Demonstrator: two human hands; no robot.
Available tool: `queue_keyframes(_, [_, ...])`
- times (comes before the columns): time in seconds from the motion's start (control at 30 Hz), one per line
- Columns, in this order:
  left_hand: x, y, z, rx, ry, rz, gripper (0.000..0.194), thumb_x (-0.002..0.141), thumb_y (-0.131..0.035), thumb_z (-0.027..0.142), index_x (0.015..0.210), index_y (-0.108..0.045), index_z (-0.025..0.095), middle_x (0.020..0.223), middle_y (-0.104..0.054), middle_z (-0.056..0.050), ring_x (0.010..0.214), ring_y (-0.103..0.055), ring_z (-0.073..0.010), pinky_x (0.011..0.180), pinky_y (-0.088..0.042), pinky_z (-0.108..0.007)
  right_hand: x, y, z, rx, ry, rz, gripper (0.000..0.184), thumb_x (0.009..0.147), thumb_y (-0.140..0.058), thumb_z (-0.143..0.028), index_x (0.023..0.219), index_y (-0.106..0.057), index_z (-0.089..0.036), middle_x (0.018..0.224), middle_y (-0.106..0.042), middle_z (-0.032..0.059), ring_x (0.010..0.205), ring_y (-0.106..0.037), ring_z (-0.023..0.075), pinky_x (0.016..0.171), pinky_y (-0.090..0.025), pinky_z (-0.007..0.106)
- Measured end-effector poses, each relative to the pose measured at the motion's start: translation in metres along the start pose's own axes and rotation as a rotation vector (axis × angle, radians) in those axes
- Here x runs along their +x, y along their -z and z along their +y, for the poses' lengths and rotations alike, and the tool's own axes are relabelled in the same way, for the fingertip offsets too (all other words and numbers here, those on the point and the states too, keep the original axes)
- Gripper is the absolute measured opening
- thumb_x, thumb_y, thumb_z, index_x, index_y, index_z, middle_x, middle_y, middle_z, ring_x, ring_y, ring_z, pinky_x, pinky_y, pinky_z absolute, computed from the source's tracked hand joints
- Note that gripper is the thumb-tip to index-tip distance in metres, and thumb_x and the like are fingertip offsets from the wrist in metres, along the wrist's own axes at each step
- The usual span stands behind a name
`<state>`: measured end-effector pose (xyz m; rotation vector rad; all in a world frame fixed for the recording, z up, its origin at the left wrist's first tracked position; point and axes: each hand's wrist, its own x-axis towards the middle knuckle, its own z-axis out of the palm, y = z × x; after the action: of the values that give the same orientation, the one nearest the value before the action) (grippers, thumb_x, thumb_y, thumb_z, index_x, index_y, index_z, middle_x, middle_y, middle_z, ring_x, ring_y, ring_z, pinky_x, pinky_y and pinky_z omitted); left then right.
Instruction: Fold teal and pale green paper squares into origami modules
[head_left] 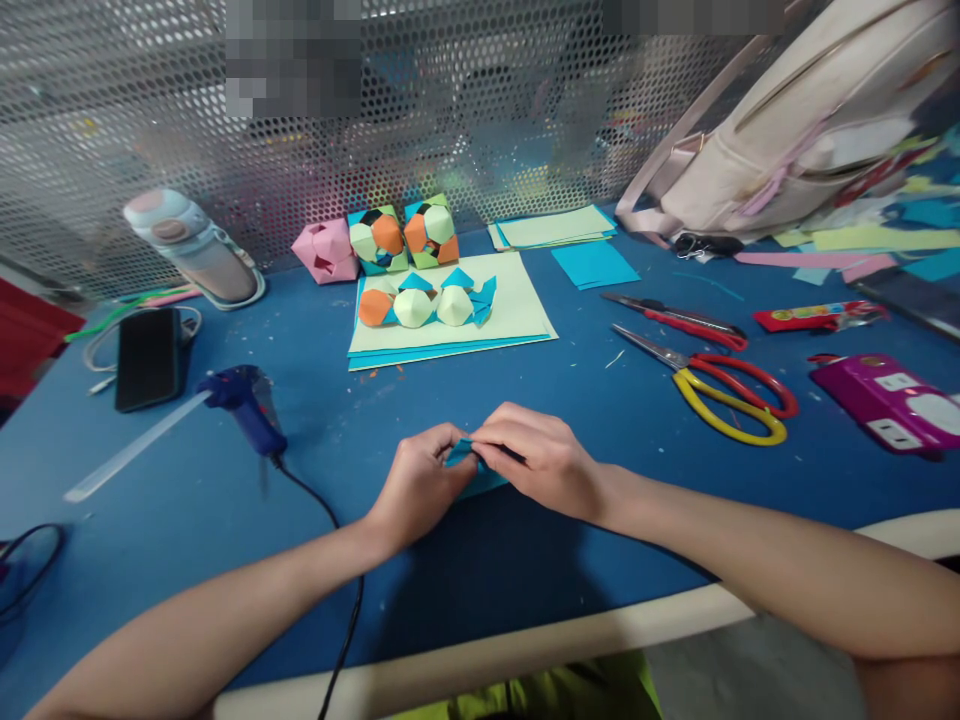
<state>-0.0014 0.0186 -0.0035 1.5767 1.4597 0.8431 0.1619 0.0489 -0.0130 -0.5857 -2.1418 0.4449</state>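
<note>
Both hands meet near the middle of the blue table, pinching one small sheet of blue paper (484,486). My left hand (424,480) is closed on its left side, thumb and fingers pressed together. On the other side my right hand (544,462) grips the paper's upper edge, with its fingertips touching those of the left. Much of the paper is hidden by the fingers. Beyond the hands, folded paper pieces (412,308) in orange, pale green and blue lie on a stack of pale green and blue sheets (517,300).
Left stand a glue gun (251,415) with a trailing cord, a phone (148,358) and a bottle (196,250). Right lie yellow-and-red scissors (731,400), a red-handled cutting tool (690,322) and a purple power strip (892,400). Paper models (379,240) and a backpack (795,130) line the mesh panel.
</note>
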Motion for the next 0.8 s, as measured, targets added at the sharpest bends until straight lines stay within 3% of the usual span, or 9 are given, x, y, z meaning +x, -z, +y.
queue_keyframes(0.2, [0.0026,0.0024,0.0014,-0.078,0.030,0.092,0.006,0.069,-0.058,0.019,0.067,-0.062,0.015,0.065,-0.060,0.002,0.063,-0.051,-0.0110,0.061,-0.040,-0.021,0.0010,0.0008,-0.0025,0.033,-0.039,0.067,0.017,0.087,-0.051,-0.018,0.102,-0.057,-0.011,0.085,-0.062,0.0107,0.079,-0.058,0.0160,0.069,-0.050,0.028])
queue_keyframes(0.37, [0.0048,0.0027,0.0010,-0.129,0.078,0.125,0.008,0.069,-0.061,0.022,0.066,-0.062,0.014,0.062,-0.058,0.002,0.061,-0.048,-0.0099,0.057,-0.039,-0.019,0.0014,0.0009,-0.0001,0.034,-0.288,0.009,0.012,0.085,-0.051,-0.017,0.075,-0.057,-0.016,0.064,-0.052,-0.0003,0.057,-0.049,0.0100,0.057,-0.041,0.022])
queue_keyframes(0.5, [0.0047,0.0012,0.0015,-0.135,0.091,0.126,0.008,0.069,-0.061,0.022,0.067,-0.063,0.015,0.060,-0.056,0.003,0.059,-0.047,-0.0090,0.053,-0.038,-0.018,0.0008,-0.0010,0.0016,0.014,-0.290,0.015,0.017,0.084,-0.051,-0.014,0.067,-0.055,-0.016,0.059,-0.050,-0.0019,0.054,-0.046,0.0087,0.055,-0.036,0.022])
queue_keyframes(0.8, [0.0042,0.0037,0.0039,-0.153,0.097,0.017,0.025,0.073,-0.058,0.028,0.090,-0.070,0.014,0.082,-0.070,-0.003,0.074,-0.060,-0.0157,0.065,-0.046,-0.022,-0.0012,-0.0018,0.0066,0.005,-0.303,0.006,0.017,0.083,-0.052,-0.015,0.066,-0.056,-0.016,0.058,-0.048,-0.0028,0.053,-0.044,0.0082,0.055,-0.035,0.021])
